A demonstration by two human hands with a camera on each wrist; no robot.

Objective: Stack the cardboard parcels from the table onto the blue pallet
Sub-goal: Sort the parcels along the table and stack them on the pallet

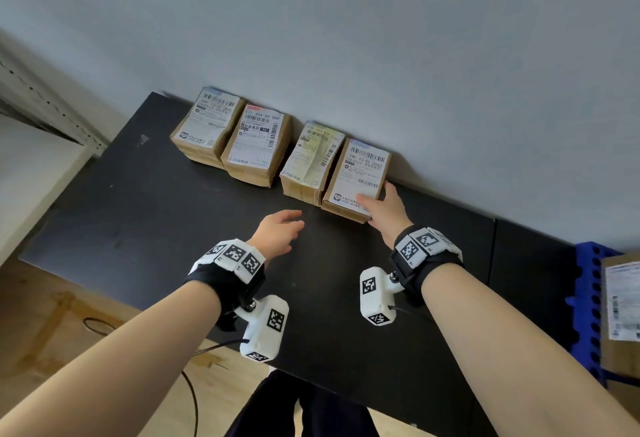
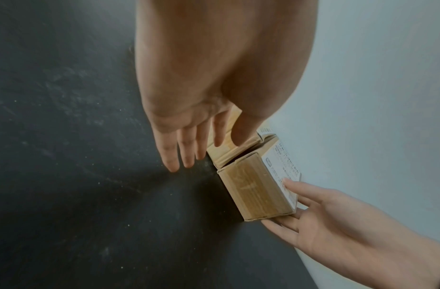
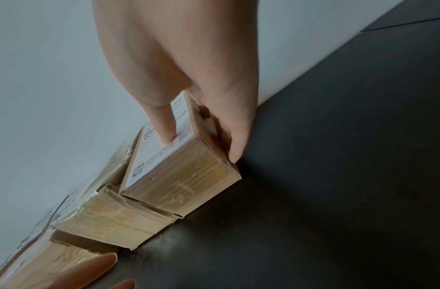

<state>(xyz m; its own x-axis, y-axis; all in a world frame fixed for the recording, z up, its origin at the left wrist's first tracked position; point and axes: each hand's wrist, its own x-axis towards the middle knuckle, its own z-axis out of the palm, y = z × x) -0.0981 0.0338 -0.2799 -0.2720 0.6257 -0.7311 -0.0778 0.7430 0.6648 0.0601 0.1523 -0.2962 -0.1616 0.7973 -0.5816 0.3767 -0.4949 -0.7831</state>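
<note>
Your right hand [image 1: 381, 210] has the rightmost parcel [image 1: 360, 177] pinched at its near right corner: thumb [image 3: 164, 125] on the label, fingers [image 3: 232, 142] down the right side. Hold looks shallow, so slide deeper before lifting. The parcel sits flat at the table's [image 1: 138, 222] back edge against the wall, touching the next parcel [image 1: 310, 159] on its left; pull it toward you first so it doesn't drag that one. Your left hand [image 1: 277, 230] hovers relaxed, holding nothing, just short of the row; bring it under the left side for support. The blue pallet [image 1: 588, 298] sits off the table's right end, one parcel [image 1: 621, 312] already on it.
</note>
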